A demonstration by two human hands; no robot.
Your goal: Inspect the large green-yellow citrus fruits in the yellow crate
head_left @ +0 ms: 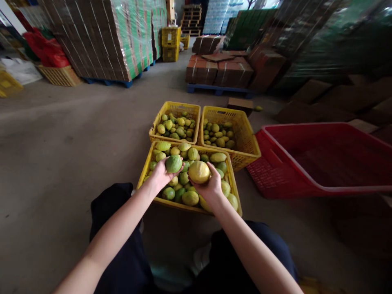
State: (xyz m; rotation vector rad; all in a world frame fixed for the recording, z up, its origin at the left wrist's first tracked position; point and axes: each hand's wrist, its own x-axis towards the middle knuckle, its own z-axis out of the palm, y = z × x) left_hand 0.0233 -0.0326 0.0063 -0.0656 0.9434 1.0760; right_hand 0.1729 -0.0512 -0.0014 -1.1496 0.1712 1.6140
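Over the near yellow crate [141, 174], both my hands hold fruit. My left hand [162, 176] is closed around a green lemon [174, 163], its palm turned up. In my right hand [213, 185] rests a larger, pale yellow lemon [199, 172], with the thumb along its right side. The two fruits are close together but apart. Beneath them the crate is full of green and yellow lemons [190, 198], some of them hidden by my hands and forearms.
Two more yellow crates [175, 107] [246, 136] with lemons stand just beyond. A big red crate [272, 163] is at the right. Stacked flat cartons [202, 71] sit on a blue pallet [219, 90]. Wrapped carton stacks [92, 36] rise at the far left.
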